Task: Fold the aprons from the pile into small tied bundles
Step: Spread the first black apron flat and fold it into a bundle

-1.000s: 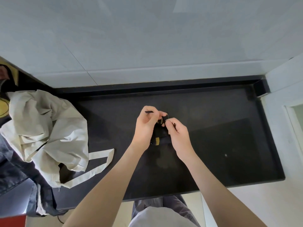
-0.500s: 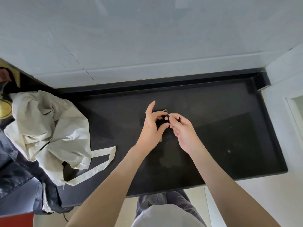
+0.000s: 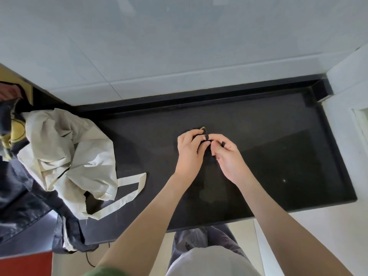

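A small black apron bundle [image 3: 207, 156] with a yellow edge lies on the black counter [image 3: 278, 156], mostly hidden under my hands. My left hand [image 3: 189, 150] grips the bundle, its fingers curled over the top. My right hand [image 3: 225, 154] pinches a thin black strap of the bundle between thumb and fingers, fingertip to fingertip with the left. A pile of aprons sits at the left: a crumpled cream apron [image 3: 65, 156] with a long strap on top of dark blue ones [image 3: 20, 196].
A pale wall rises behind the counter's raised back rim [image 3: 199, 96]. A white frame [image 3: 354, 120] borders the right side. A red surface [image 3: 25, 263] shows at the bottom left. The dark aprons hang over the counter's front left edge.
My left index finger, raised half a second ago, has curled down onto the bundle. My right hand has shifted slightly right with the strap end pinched. The pile has not moved.
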`<state>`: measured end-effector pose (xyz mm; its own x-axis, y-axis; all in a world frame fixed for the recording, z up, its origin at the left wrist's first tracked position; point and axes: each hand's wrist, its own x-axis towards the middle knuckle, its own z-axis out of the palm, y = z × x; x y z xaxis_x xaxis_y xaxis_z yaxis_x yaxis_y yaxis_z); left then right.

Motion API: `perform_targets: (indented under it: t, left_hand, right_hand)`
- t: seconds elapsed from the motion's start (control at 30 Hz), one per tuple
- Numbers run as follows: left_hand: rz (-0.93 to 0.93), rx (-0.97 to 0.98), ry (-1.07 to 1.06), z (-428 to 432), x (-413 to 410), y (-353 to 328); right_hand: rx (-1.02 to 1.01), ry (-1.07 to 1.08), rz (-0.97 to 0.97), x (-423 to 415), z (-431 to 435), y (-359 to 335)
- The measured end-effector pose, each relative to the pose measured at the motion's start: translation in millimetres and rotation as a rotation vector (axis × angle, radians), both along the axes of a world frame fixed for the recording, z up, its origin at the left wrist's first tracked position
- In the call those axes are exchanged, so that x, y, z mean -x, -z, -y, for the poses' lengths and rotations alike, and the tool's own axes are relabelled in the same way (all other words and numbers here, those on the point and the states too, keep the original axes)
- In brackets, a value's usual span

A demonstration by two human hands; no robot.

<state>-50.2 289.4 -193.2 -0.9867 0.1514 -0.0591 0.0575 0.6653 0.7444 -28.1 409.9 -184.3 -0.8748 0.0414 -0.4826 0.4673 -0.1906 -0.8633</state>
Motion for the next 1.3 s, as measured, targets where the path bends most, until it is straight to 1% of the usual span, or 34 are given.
perform_targets:
  t: [0.1,0.2,0.27,0.37,0.43,0.5,0.53,0.6,0.67,0.73,0.8,0.83,0.87,0.9,0.93,1.0,1.03,1.07,1.1,1.2,1.3]
  left_hand:
    - [0.201,-0.097,-0.035,3,12,-6]
    - [0.315,-0.237,0.013,10,20,-11]
    - [0.353,-0.297,0.049,16,21,-13]
    - [0.378,-0.310,0.092,18,24,-15]
    - [0.388,-0.315,0.108,20,24,-15]
    - [0.366,-0.260,0.158,21,23,-13]
    - [0.342,-0.224,0.185,21,22,-12]
    - [0.313,-0.162,0.209,20,23,-9]
    - [0.294,-0.118,0.208,17,24,-7]
    - [0.260,-0.087,0.204,15,22,-5]
    - [0.192,-0.043,0.219,13,21,-3]
    - [0.156,-0.011,0.238,13,19,-1]
    - [0.126,0.015,0.256,13,18,0]
    - [0.101,0.024,0.267,13,17,2]
    - [0.069,0.013,0.269,14,15,4]
    - [-0.014,-0.011,0.256,15,10,7]
    - [-0.056,-0.006,0.251,16,8,9]
    - [-0.096,0.008,0.244,17,7,11]
    - [-0.135,0.021,0.241,17,6,13]
    - [-0.222,0.032,0.237,15,5,16]
    - [-0.233,0.095,0.266,11,3,17]
  right_hand:
    - [-0.020,0.051,-0.001,1,5,-3]
    - [0.020,0.162,-0.003,-2,12,-8]
    - [-0.024,0.160,-0.023,-5,19,-8]
    - [-0.126,0.155,-0.038,-9,26,-11]
    - [-0.088,0.225,-0.061,-10,23,-11]
    - [-0.104,0.207,-0.045,-8,17,-13]
    - [-0.177,0.146,-0.011,-5,14,-15]
    - [-0.409,-0.047,0.041,3,8,-16]
    - [-0.651,-0.212,0.030,12,2,-18]
    - [-0.833,-0.298,-0.015,17,-1,-22]
    - [-0.921,-0.326,-0.046,19,-2,-24]
    - [-0.908,-0.300,-0.043,19,-1,-25]
    - [-0.848,-0.245,-0.024,18,0,-24]
    - [-0.730,-0.164,0.010,14,2,-23]
    - [-0.549,-0.071,0.051,9,3,-23]
    - [-0.120,0.071,0.114,1,4,-23]
    - [0.038,0.109,0.131,-2,4,-22]
    - [0.119,0.116,0.135,-4,4,-21]
    - [0.141,0.101,0.128,-5,4,-19]
    - [0.079,0.019,0.072,-10,2,-14]
    - [0.105,-0.041,0.028,-13,-3,-13]
